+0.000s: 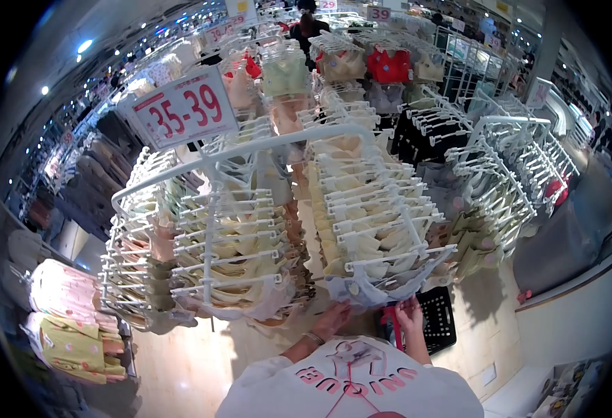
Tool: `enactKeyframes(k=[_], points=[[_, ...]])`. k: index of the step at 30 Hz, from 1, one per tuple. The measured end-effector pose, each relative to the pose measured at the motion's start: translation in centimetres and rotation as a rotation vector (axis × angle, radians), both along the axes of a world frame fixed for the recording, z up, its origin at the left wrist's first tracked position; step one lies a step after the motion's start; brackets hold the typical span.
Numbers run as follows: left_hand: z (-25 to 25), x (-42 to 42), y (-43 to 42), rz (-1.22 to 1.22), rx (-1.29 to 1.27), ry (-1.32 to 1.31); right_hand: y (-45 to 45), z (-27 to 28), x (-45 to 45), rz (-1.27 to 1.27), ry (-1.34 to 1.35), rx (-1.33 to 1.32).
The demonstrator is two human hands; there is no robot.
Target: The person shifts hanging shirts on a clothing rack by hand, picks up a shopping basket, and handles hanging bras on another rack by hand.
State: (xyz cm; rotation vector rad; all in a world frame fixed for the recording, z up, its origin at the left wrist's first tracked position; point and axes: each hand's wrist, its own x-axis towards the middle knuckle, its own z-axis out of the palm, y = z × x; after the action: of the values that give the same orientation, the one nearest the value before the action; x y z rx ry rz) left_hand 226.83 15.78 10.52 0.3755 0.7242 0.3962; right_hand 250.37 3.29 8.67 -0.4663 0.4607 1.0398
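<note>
A pale lavender bra [367, 292] hangs on a white hanger at the front of the middle rack row. At its lower left edge is my left hand [332, 318], wearing a bracelet, its fingertips closed on the fabric and partly hidden by it. My right hand [410, 315] is at the bra's lower right edge, thumb and fingers drawn together on it. Behind this piece, several cream and yellow bras [375, 216] hang close together on white hangers.
A white rail [271, 143] carries the hanger rows, with a 35-39 price sign [184, 110] above. A black basket [439, 320] is low beside my right hand. Pink and yellow garments [72, 348] hang at left. Farther back stands a person in dark clothes [308, 29].
</note>
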Motion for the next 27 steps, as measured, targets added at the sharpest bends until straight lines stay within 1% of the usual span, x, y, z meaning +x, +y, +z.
enactKeyframes(k=[2,5,11,14,17,20,23,26,27], points=[[-1.5,-0.1,0.4,-0.018,0.015,-0.024,0.1,-0.8,0.5,-0.025,0.063,-0.009],[-1.2,-0.1,0.2,0.023,-0.001,-0.047,-0.3,-1.4,0.9,-0.033,0.046,0.026],[-1.5,-0.3,0.6,0.023,0.014,-0.044,-0.3,-1.0,0.9,-0.05,0.006,-0.028],[-2.1,-0.3,0.8,0.02,0.002,-0.074,-0.1,-3.3,1.1,-0.011,0.044,0.038],[-2.1,-0.1,0.7,0.048,-0.028,-0.036,0.2,-1.3,0.1,-0.031,0.116,-0.027],[-1.3,0.2,0.2,0.084,-0.076,-0.079,0.0,-0.2,-0.5,-0.001,0.106,0.005],[-0.9,0.5,-0.2,0.117,-0.154,-0.109,-0.4,-0.9,-0.5,0.086,0.053,0.064],[-1.6,0.7,0.0,0.073,-0.227,-0.178,-0.5,-1.3,-0.5,0.095,0.064,0.065],[-1.3,0.8,-0.1,0.112,-0.253,-0.219,-0.2,-1.0,-0.5,0.079,0.079,0.036]])
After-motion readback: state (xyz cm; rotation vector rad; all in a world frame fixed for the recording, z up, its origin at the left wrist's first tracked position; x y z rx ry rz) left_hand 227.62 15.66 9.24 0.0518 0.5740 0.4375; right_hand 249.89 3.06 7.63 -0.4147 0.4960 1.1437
